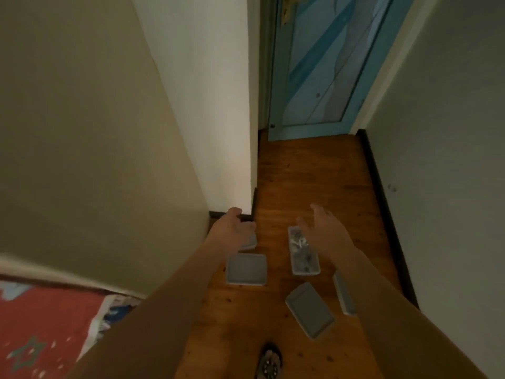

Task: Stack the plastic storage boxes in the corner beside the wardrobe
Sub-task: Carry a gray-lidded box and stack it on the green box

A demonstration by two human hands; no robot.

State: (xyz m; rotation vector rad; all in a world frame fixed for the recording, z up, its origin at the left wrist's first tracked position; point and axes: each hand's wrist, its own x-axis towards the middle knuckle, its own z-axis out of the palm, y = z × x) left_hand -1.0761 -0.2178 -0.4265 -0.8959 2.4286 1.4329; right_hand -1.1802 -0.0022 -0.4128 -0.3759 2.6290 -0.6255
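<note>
Two hands over floor boxes [246,269]: left grip [236,227] unclear, right grip [318,224] spread.

Bare wooden floor [314,170] runs open toward the blue door [322,64] — walled both sides, storage boxes [246,269] scattered nearer.

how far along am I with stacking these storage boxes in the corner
Nothing looks stacked yet. About five boxes lie apart on the wooden floor, including one full box and a lidded box. Your left hand reaches over the box nearest the corner; your right hand hovers open. All stacking remains.
</note>
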